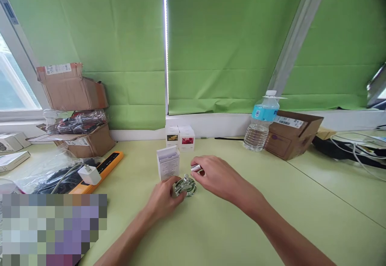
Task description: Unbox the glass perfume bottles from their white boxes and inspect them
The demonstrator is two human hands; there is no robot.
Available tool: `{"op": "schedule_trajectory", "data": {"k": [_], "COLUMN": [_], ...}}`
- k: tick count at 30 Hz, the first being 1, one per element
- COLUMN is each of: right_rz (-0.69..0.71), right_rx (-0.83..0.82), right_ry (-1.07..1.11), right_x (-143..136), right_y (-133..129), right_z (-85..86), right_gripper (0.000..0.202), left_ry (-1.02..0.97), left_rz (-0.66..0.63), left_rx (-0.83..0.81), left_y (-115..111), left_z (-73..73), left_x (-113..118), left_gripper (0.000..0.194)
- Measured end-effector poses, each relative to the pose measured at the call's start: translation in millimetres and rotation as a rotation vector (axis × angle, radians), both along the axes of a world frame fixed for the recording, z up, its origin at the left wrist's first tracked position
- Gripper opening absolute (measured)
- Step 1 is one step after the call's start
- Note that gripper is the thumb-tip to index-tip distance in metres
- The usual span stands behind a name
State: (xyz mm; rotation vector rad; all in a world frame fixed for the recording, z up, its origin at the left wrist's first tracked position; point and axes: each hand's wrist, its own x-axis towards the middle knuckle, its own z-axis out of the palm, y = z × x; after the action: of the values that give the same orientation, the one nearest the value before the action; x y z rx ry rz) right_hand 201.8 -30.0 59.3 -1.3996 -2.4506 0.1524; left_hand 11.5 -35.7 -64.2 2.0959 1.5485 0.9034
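A round glass perfume bottle [186, 188] stands on the pale yellow-green table, its small spray nozzle bare at the top. The fingers and thumb of my left hand [165, 197] close around its left side. Just above and to the right of the nozzle, my right hand [212, 173] pinches a shiny silver cap [196, 168], apart from the bottle. Right behind my left hand stands an open white carton [169, 163] with its top flap raised and small print on its front.
Two small white boxes [187, 139] with pictures stand against the wall. On the right are a large water bottle [261, 123], a cardboard box [292, 135] and tangled cables. An orange power strip [113, 161] and stacked cartons [72, 91] stand left. A pixelated patch covers the lower left.
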Motion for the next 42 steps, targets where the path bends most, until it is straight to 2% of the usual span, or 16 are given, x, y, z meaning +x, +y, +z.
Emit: {"op": "schedule_trajectory", "data": {"k": [6,12,16,18,20,22,27,31,39,42], "right_rz": [0.03,0.019,-0.004,0.001,0.041,0.089,0.103,0.031,0.04,0.047], "right_rx": [-0.001,-0.106,-0.266,-0.323,-0.338,-0.313,-0.247,-0.188,-0.259,-0.275], "right_ry": [0.004,-0.019,0.0,0.027,0.059,0.078,0.084,0.097,0.042,0.032], "right_x": [5,10,14,13,11,7,0,-1,0,4], "right_y": [10,26,41,48,53,55,54,57,61,61], "right_z": [-8.9,-27.0,-45.8,-56.1,-64.5,-70.0,-75.5,-79.6,-91.2,-90.5], "right_gripper": [0.024,0.019,0.018,0.023,0.031,0.03,0.015,0.018,0.023,0.038], "left_ry": [-0.058,-0.151,-0.204,-0.215,-0.224,-0.222,-0.226,-0.246,-0.282,-0.272], "left_rz": [0.015,-0.055,-0.095,-0.101,-0.106,-0.109,-0.119,-0.127,-0.142,-0.15], "left_rx": [0.008,-0.059,-0.085,-0.091,-0.092,-0.089,-0.096,-0.105,-0.095,-0.095], "left_y": [12,21,23,22,21,21,21,20,22,23], "left_z": [-2.7,-9.4,-13.2,-13.1,-12.0,-10.7,-9.0,-8.5,-12.3,-15.1], "left_x": [-22,-37,-39,-38,-37,-36,-35,-35,-35,-36], "left_gripper": [0.027,0.023,0.02,0.023,0.028,0.03,0.029,0.029,0.028,0.027]}}
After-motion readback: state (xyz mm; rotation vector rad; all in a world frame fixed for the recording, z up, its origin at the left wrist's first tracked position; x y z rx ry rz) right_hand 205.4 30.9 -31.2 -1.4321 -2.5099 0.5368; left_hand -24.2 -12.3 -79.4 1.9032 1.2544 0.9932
